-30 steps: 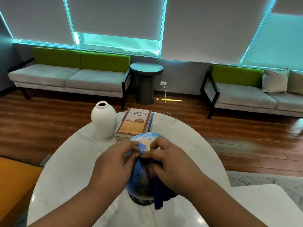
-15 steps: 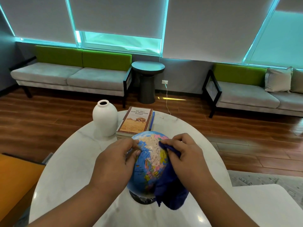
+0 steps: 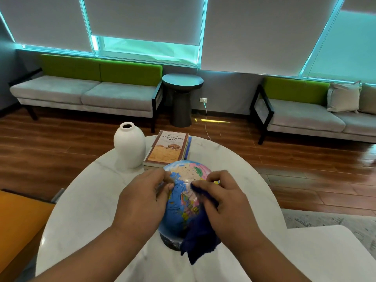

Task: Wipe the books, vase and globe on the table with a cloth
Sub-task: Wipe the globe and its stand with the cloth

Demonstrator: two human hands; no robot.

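Steadying the globe [image 3: 183,200] at the near middle of the white surface [image 3: 91,200] with my left hand [image 3: 140,202], fingers [image 3: 162,176] curled on it, I should rub lightly with the blue cloth [image 3: 200,241] pinched in my right hand [image 3: 227,206]. Sofas [image 3: 85,94] line the windows; the books [image 3: 166,148] and vase [image 3: 129,147] wait just behind the globe.

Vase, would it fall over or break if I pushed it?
The vase looks tall and rounded, so a push near its neck could tip it. It seems ceramic, so probably breakable. It stands near the table edge, so it might fall off.
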